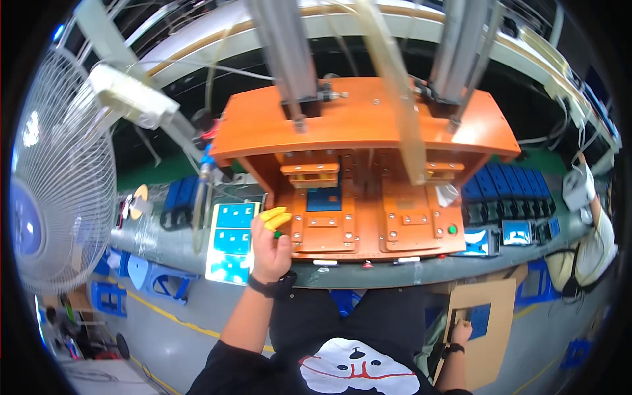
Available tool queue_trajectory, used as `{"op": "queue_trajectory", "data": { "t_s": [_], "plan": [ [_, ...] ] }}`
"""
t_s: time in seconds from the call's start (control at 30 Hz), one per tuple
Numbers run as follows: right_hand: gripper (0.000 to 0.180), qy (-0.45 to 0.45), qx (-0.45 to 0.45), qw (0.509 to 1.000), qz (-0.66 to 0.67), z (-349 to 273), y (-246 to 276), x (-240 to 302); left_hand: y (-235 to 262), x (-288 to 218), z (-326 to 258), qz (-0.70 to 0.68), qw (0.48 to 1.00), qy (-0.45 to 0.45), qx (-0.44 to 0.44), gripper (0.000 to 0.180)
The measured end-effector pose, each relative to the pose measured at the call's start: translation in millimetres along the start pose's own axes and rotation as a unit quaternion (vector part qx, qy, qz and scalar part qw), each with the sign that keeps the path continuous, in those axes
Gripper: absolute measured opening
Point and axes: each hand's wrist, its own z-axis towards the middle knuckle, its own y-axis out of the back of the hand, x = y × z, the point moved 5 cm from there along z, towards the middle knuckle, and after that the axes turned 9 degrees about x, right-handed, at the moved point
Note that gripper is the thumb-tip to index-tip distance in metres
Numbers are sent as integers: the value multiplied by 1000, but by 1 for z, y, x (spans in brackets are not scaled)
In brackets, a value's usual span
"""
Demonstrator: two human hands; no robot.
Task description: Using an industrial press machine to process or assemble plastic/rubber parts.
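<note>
Currently the left grip [268,253] is at the front left corner of the orange press [368,122], its thumb next to a green button [277,235]; whether it touches that button cannot be told. Its fingers, two with yellow covers [275,218], look loosely released, with nothing visible between them and the thumb. One blue piece [324,199] lies in the press's left station, partly under the raised upper block [311,172]. A pale sheet bearing blue panels [232,241] lies just left of the press and reaches the front edge of the surface [342,279].

Well below that edge, toward its right end, the right grip [463,331] is at an opening in a cardboard box [495,352], beside a blue panel [480,320]. It looks curled, but I cannot tell whether it grasps anything.

Working well here would mean having the blue piece flat and square in its station, and every finger outside the gap under the upper block, before the button is pressed. At the box, it seems best to take a panel by its edges and lift it straight, so its face is not rubbed on the cardboard.
</note>
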Motion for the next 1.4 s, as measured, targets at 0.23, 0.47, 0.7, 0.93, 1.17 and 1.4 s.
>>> {"op": "queue_trajectory", "data": {
  "t_s": [0.23,0.47,0.7,0.93,1.17,1.4],
  "plan": [
    [20,126,-26,977,173,-7,24,134,-6,5,0,50,999,-4,6,37],
    [19,308,42,909,277,-6,101,339,-15,27,-7,-11,997,64,51,43],
    [32,437,10,894,-97,111,111,480,-17,45,-20,-31,995,85,36,46],
    [44,266,-48,890,-368,272,99,528,-17,11,-4,-52,993,104,0,58],
    [39,210,-133,770,-588,350,55,540,-20,15,-14,-64,981,181,17,81],
    [21,299,-88,778,-545,393,45,546,-23,13,-5,-81,985,152,16,65]
  ]
}}
